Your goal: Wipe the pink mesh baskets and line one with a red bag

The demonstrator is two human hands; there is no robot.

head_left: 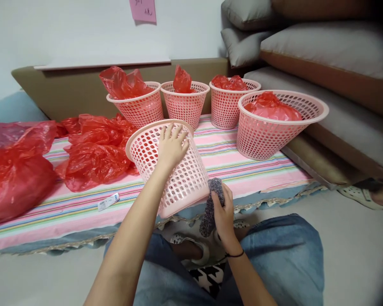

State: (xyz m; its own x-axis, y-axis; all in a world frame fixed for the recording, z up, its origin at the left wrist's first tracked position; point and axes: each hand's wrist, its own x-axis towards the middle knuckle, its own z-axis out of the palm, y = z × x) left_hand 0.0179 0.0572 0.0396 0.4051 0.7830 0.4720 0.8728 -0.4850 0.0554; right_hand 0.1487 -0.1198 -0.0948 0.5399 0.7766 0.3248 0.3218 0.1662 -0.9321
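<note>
A pink perforated plastic basket (185,182) is tilted at the front edge of the striped cloth, its rim up and to the left. My left hand (172,146) lies on its side near the rim, fingers spread. In my right hand (224,210) is a dark grey fuzzy cloth (207,216), pinched between thumb and fingers. The cloth touches or nearly touches the basket's base at the lower right. A small white label (108,202) lies on the striped cloth to the left of the basket.
Behind stand several pink baskets (187,108) holding red plastic bags. A filled red bag (19,182) and crumpled red bags (95,157) lie at left on the striped cloth (130,193). Large cushions (332,51) are piled at right. Another person's shoe (364,197) shows at far right.
</note>
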